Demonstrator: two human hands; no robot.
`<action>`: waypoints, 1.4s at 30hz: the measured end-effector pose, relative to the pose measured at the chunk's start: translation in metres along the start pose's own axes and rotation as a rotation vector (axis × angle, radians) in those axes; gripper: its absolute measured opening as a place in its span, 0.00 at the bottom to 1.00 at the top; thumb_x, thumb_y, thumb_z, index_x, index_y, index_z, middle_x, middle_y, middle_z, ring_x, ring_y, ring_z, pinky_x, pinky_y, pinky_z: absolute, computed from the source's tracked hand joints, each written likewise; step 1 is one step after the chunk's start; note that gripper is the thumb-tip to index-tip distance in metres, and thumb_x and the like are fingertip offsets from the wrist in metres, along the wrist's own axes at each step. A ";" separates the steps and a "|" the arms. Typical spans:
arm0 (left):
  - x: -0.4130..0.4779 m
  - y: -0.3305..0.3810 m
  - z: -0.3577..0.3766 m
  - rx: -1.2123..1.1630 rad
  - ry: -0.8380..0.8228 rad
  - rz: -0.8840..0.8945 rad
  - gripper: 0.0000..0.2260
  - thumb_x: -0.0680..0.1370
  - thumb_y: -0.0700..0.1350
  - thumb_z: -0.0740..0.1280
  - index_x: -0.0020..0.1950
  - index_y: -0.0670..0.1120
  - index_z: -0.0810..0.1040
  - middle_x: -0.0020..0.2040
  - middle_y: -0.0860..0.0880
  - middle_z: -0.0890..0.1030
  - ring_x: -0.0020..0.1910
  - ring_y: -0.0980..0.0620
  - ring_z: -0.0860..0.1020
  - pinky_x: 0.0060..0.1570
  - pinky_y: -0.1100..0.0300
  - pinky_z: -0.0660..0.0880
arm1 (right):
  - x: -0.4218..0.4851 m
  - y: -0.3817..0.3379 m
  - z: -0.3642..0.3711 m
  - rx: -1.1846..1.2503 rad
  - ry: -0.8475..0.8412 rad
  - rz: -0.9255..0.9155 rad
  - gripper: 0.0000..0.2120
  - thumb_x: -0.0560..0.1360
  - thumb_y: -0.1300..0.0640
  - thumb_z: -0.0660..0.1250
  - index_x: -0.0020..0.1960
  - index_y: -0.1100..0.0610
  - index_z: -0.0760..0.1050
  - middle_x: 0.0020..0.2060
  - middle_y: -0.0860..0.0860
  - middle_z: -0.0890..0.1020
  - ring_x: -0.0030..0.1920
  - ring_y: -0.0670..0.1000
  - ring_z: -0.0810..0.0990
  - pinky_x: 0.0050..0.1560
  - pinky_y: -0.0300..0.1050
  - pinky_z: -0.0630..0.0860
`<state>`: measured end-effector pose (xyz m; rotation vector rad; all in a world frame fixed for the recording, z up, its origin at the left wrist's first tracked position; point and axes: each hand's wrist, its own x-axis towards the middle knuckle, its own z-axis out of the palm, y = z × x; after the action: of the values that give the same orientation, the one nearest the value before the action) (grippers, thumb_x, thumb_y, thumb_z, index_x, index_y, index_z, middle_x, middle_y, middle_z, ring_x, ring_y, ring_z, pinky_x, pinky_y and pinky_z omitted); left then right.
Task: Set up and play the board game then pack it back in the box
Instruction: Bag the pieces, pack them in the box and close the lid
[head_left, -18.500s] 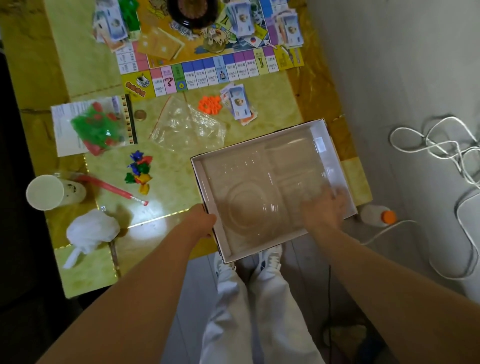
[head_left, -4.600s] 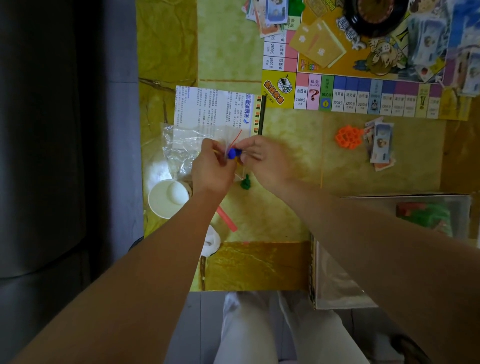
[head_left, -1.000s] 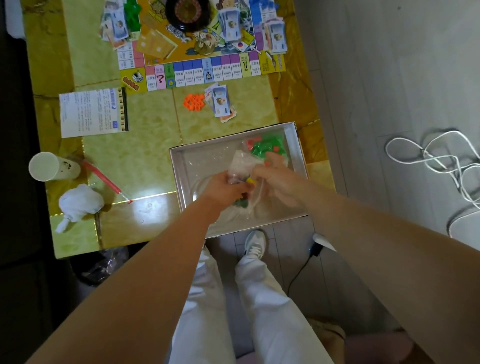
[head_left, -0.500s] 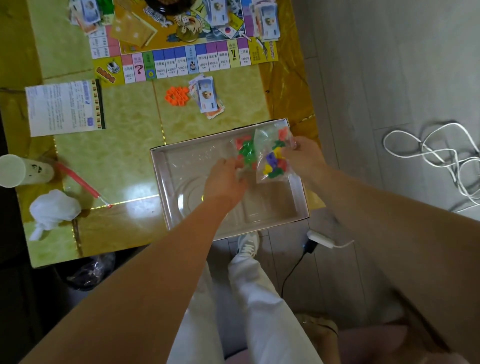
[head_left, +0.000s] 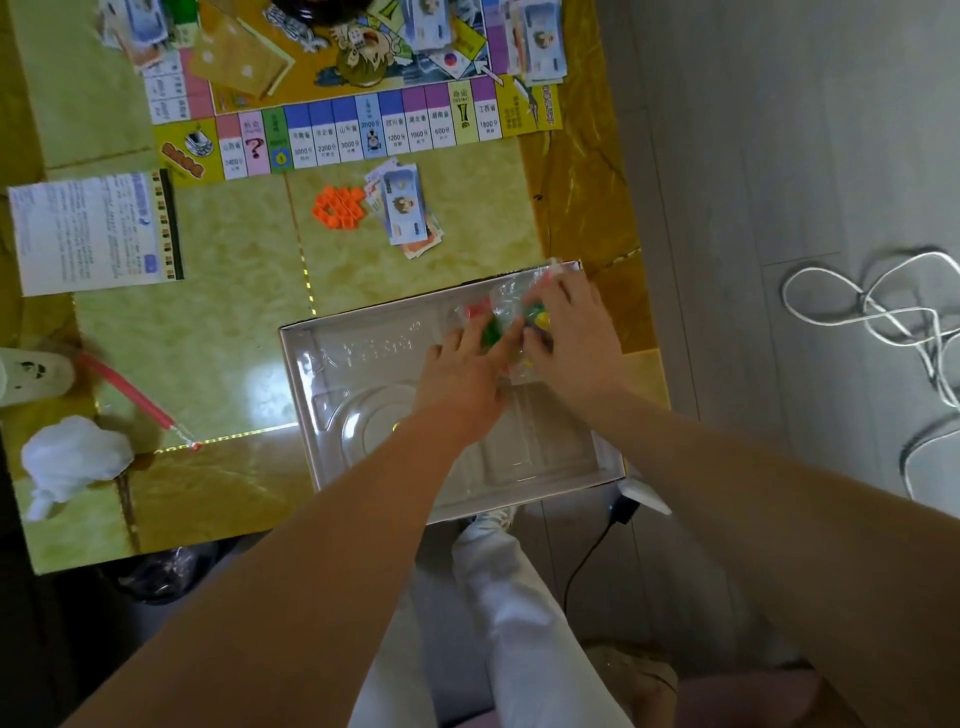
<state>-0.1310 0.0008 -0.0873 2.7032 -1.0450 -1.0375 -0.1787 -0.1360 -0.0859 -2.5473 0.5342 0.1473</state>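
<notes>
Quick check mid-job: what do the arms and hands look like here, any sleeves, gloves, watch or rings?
Both forearms are bare right to the frame edge, with no sleeves showing. The left hand and right hand wear no gloves, and no watch, bracelet or ring is visible. Lower down, white trousers and a pale shoe show.

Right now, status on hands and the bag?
Right hand grips bag of pieces in box, far corner. Left hand open, touching it. Board, money unpacked.
</notes>
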 end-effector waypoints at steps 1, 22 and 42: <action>0.002 0.000 -0.001 -0.038 0.029 0.010 0.34 0.77 0.46 0.63 0.79 0.55 0.49 0.77 0.46 0.56 0.73 0.43 0.59 0.68 0.50 0.60 | -0.001 0.002 0.003 0.035 -0.112 0.016 0.19 0.73 0.59 0.67 0.64 0.57 0.72 0.67 0.57 0.67 0.66 0.58 0.68 0.63 0.54 0.72; -0.047 -0.155 -0.055 -0.616 0.344 -0.466 0.08 0.79 0.44 0.62 0.53 0.48 0.79 0.52 0.47 0.80 0.50 0.47 0.78 0.47 0.58 0.72 | 0.061 -0.129 0.016 0.172 -0.399 0.000 0.09 0.74 0.62 0.62 0.52 0.56 0.77 0.43 0.52 0.80 0.42 0.52 0.78 0.45 0.47 0.74; -0.004 -0.417 -0.112 -0.221 0.290 -0.524 0.34 0.75 0.38 0.64 0.78 0.45 0.53 0.79 0.46 0.53 0.77 0.44 0.50 0.72 0.49 0.56 | 0.150 -0.292 0.179 -0.311 -0.505 -0.363 0.27 0.76 0.52 0.63 0.74 0.44 0.63 0.79 0.52 0.49 0.78 0.53 0.47 0.75 0.55 0.55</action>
<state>0.1748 0.3039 -0.1175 2.8751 -0.1633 -0.7142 0.0759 0.1340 -0.1307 -2.7036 -0.1581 0.7628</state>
